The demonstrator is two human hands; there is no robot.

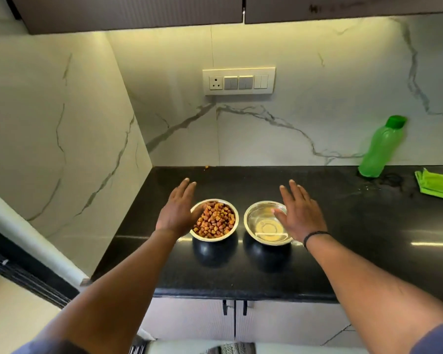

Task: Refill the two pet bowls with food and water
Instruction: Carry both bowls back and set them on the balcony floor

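Two steel pet bowls stand side by side on the black counter (343,238). The left bowl (234,213) is full of brown and orange kibble (215,221). The right bowl (251,221) holds clear water. My left hand (175,210) hovers flat beside the left bowl's left rim, fingers straight, thumb over the rim. My right hand (301,213) is spread flat over the right bowl's right edge, thumb above the water. Neither hand holds anything.
A green bottle (380,148) with a green cap leans against the marble backsplash at the back right. A folded green cloth (436,185) lies at the far right. A stray kibble piece (206,167) sits by the wall. Switch panel (238,81) above.
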